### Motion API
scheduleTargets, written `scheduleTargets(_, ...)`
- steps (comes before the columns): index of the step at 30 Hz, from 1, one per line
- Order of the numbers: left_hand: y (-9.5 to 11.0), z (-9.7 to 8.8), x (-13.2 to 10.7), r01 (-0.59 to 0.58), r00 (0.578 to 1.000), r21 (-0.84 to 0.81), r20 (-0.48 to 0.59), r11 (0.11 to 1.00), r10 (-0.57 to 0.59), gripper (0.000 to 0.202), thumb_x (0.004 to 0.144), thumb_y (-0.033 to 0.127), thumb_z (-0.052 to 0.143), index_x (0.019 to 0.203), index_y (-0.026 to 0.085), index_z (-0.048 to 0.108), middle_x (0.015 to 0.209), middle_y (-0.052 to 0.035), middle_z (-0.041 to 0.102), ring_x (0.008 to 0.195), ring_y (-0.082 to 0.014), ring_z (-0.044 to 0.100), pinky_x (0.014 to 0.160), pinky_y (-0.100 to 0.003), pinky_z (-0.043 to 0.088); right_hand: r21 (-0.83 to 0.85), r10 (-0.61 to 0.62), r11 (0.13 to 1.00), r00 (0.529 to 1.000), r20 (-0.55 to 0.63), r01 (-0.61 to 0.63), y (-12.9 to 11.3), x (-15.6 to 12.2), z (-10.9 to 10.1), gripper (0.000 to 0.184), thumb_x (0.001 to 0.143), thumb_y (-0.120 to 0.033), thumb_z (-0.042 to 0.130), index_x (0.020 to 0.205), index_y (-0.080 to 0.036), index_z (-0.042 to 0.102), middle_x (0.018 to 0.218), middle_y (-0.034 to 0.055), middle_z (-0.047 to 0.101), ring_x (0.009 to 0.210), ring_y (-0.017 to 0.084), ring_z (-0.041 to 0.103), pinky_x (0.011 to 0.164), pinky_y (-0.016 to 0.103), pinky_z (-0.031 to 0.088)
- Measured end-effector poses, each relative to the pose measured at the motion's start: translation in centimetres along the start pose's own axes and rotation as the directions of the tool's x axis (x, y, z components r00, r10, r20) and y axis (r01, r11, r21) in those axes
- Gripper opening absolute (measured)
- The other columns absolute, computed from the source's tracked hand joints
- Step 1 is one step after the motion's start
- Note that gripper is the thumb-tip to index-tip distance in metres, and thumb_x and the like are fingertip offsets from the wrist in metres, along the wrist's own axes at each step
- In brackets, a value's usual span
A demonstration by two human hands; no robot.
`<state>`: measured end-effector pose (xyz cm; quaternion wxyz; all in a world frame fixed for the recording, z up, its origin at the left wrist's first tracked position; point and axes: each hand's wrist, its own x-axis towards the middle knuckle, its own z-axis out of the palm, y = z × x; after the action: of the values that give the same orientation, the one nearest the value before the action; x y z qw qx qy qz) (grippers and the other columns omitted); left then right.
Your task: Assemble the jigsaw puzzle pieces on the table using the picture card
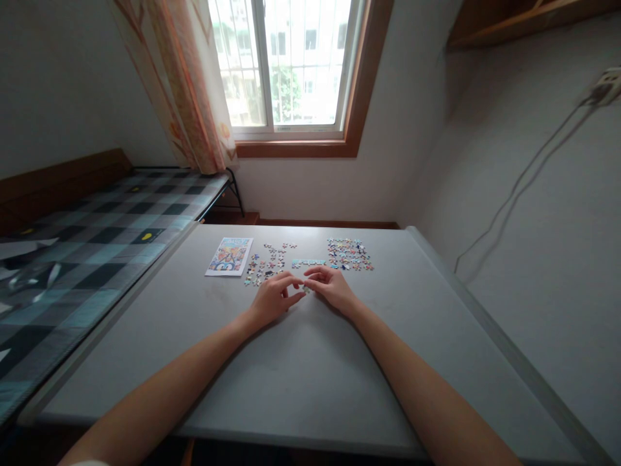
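Basically, your left hand [277,296] and right hand [330,285] pinch a puzzle piece [306,289] between them, just near of the joined strip [303,263], long axis left-right, right hand closer to it.

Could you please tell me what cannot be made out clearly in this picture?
Puzzle piece at the fingertips, head view: its print is too small, and the left hand and right hand partly cover it.
Light-blue puzzle strip, head view: its near edge is partly behind the right hand.
Printed picture sheet, head view: lettering too small and blurred.
Wall socket, head view: cut off by the right edge.
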<state>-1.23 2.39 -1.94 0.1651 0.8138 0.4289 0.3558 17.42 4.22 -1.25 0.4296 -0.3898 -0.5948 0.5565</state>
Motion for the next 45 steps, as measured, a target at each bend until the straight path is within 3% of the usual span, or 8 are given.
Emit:
scheduleTargets(5,-0.01,-0.02,0.03,0.003,0.999,-0.024,0.033,1.000,-0.002,0.023,0.080,0.034,0.061,0.100,0.024,0.065,0.082,0.0022,0.060,0.053,-0.0041,0.047,0.057,-0.019,0.042,0.004,-0.010,1.000,1.000,0.009,0.010,0.12,0.07,-0.03,0.036,0.065,-0.041,0.072,0.087,-0.015,0.063,0.065,0.0008,0.063,0.054,0.010,0.050,0.051,0.022,0.035)
scheduleTargets(11,0.09,-0.02,0.09,0.023,0.998,-0.053,0.053,0.998,-0.020,0.019,0.079,0.033,0.062,0.094,0.023,0.066,0.079,0.0022,0.060,0.053,-0.0047,0.048,0.057,-0.019,0.042,-0.030,-0.018,0.999,1.000,-0.008,0.017,-0.01,0.02,-0.02,0.034,0.066,-0.040,0.071,0.088,-0.015,0.063,0.068,0.0023,0.065,0.057,0.011,0.053,0.052,0.023,0.037)
scheduleTargets(22,0.22,-0.21,0.29,0.161,0.983,-0.008,-0.082,0.987,-0.162,0.018,0.077,0.034,0.063,0.089,0.022,0.066,0.078,0.0019,0.061,0.053,-0.0064,0.051,0.057,-0.021,0.044,-0.143,-0.072,0.988,0.995,-0.065,0.063,0.81,0.21,0.23,0.025,0.071,-0.039,0.066,0.082,-0.016,0.066,0.074,0.0026,0.064,0.060,0.012,0.053,0.053,0.024,0.042)
scheduleTargets(27,0.27,-0.35,0.25,0.181,0.980,0.008,-0.082,0.983,-0.180,0.018,0.077,0.034,0.063,0.089,0.021,0.066,0.078,0.0020,0.061,0.054,-0.0071,0.052,0.058,-0.022,0.045,-0.290,-0.173,0.945,0.984,-0.053,0.151,0.74,0.06,0.40,0.020,0.074,-0.033,0.064,0.083,-0.016,0.066,0.078,0.0039,0.066,0.069,0.014,0.057,0.065,0.027,0.046)
scheduleTargets(31,0.28,-0.40,0.29,0.183,0.980,0.031,-0.083,0.983,-0.180,0.018,0.078,0.034,0.062,0.090,0.022,0.067,0.077,0.0022,0.061,0.053,-0.0073,0.051,0.059,-0.022,0.044,-0.352,-0.190,0.921,0.981,-0.038,0.165,0.75,-0.08,0.54,0.019,0.075,-0.029,0.062,0.090,-0.017,0.066,0.082,0.0043,0.066,0.069,0.014,0.058,0.065,0.027,0.047)
scheduleTargets(45,0.31,-0.37,0.33,0.190,0.979,0.087,-0.090,0.978,-0.183,0.020,0.078,0.035,0.062,0.092,0.022,0.067,0.077,0.0016,0.064,0.056,-0.0089,0.052,0.060,-0.023,0.043,-0.528,-0.300,0.813,0.954,-0.023,0.243,0.92,-0.10,0.39,0.015,0.078,-0.027,0.060,0.086,-0.018,0.069,0.076,0.0041,0.063,0.065,0.014,0.055,0.064,0.027,0.046)
